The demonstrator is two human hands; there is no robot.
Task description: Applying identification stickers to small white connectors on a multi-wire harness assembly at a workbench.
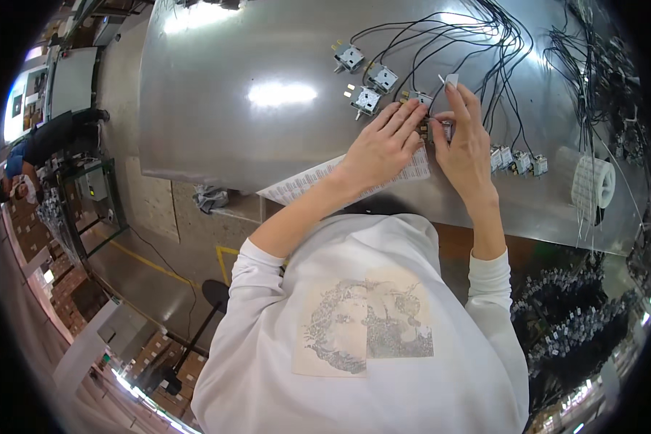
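My left hand [385,147] lies with its fingers stretched out over a small metal component with a black cable [422,99], partly covering it. At the fingertips of my right hand [469,148] is a small white label [451,79]. The right thumb, lower down, rests against another component [445,130], mostly hidden between the hands. Several similar silver boxes with brass tabs, such as this metal component [367,101], sit left of my fingers. Beneath my left wrist and forearm is a printed label sheet [300,186].
Black cables [503,36] fan across the metal table [202,130]. More cabled components [519,162] stand in a row to the right, near a white label roll [593,181]. Bundled cables hang at the right edge. A person [22,170] is at the far left.
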